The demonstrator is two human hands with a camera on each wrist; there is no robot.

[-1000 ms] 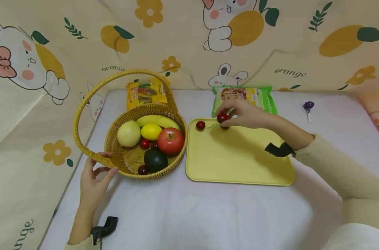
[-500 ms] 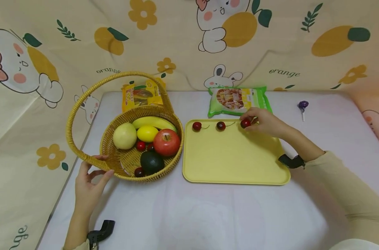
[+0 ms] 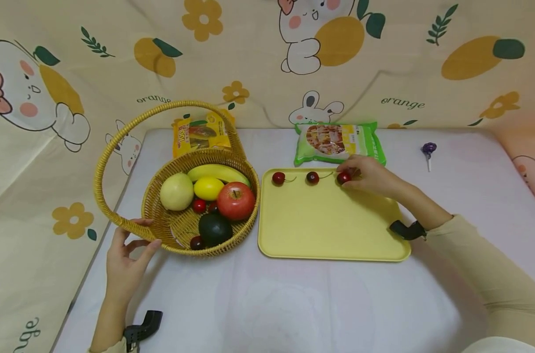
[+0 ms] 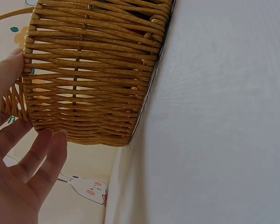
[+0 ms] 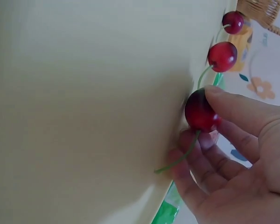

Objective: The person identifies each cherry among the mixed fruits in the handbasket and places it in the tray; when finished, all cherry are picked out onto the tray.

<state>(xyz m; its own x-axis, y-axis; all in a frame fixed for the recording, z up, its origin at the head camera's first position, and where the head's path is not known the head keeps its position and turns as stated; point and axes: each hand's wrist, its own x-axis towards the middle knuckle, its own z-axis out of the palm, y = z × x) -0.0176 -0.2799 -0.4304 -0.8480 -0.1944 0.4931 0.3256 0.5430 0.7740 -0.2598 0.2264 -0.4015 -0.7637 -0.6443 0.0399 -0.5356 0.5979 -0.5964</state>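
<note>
My right hand pinches a dark red cherry between thumb and fingers at the far edge of the yellow tray. In the right wrist view this cherry has its green stem hanging over the tray. Two more cherries, one in the middle and one at the left, line the same edge. My left hand grips the wicker basket where its handle joins the rim. From the left wrist, the thumb lies against the weave and several fingertips touch its underside.
Inside the basket lie a banana, lemon, apple, pale round fruit, dark avocado and several cherries. A yellow packet stands behind it. Behind the tray lies a green packet; a purple lollipop is far right.
My right hand has carried its cherry rightward along the tray's far edge, uncovering the middle cherry, then shifted slightly back left. My left hand has stayed on the basket.
</note>
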